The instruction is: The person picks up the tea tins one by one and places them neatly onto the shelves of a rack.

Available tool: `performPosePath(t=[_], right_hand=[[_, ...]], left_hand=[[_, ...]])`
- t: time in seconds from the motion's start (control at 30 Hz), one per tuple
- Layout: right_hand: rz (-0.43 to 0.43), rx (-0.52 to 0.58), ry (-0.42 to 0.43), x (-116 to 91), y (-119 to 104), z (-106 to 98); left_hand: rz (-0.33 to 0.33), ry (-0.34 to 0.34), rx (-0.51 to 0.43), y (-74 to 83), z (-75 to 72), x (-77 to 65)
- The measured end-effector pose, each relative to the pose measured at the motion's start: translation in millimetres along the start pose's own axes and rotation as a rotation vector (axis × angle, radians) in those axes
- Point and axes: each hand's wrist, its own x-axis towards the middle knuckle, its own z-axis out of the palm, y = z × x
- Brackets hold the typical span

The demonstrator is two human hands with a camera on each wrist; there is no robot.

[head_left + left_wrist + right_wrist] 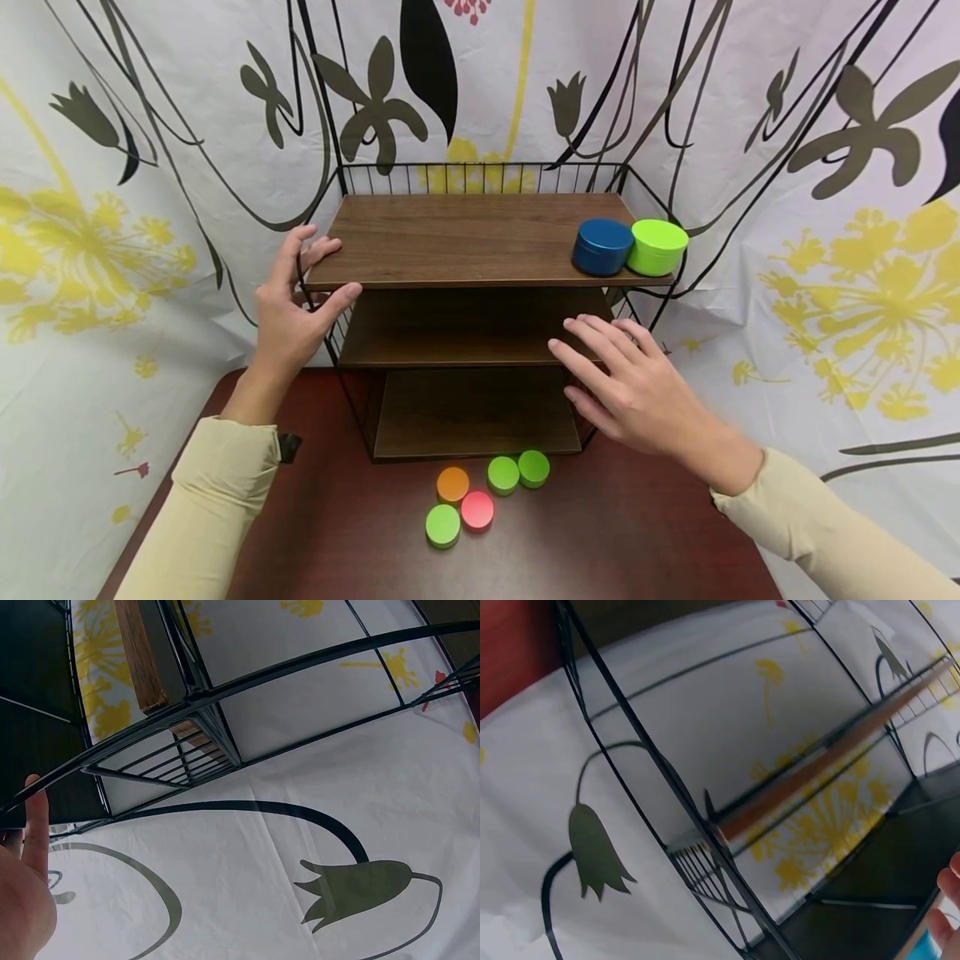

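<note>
Rack: wood-and-wire rack [465, 242], upright on dk red table [637, 533], approx. mid-frame; open front faces person, long axis L–R, crossways to them.
Shelves: 3 tiers, boards' long edges L–R; top one highest & nearest cam.
L hand: left hand [288, 312] grips rack's L front corner, thumb by front edge, fingers bent over side wire, thumb & fingers well apart.
R hand: right hand [626, 375] w/ fingers extended & slightly spread, nothing held, in front of mid shelf's R end; contact w/ rack can't tell.
Top tins: blue tin [602, 247] & lime tin [657, 248], side by side at R front corner, both upright, lids up.
Table tins: orange tin [453, 485], pink tin [477, 511], 3 green tins [503, 475], all flat, lids up, in front of rack.
Head only: table tins, whole top shelf.
L wrist only: L side wires close up, w/ board end [154, 701].
R wrist only: R side wires [705, 881] close up; light-blue sliver, btm R, ID unclear.
Backdrop: floral cloth [862, 375].
</note>
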Motion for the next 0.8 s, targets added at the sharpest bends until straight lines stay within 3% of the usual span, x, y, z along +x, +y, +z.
performPosePath(t=[0.37,0.8], right_hand=[[0.020,0.020,-0.042,-21.4,-6.8,24.0],[0.058,0.039,-0.155,-44.1,-17.5,50.4]], left_hand=[[-0.006,-0.007,0.002,-2.5,-0.8,-0.6],[-0.003,0.008,0.003,-2.3,1.0,0.2]])
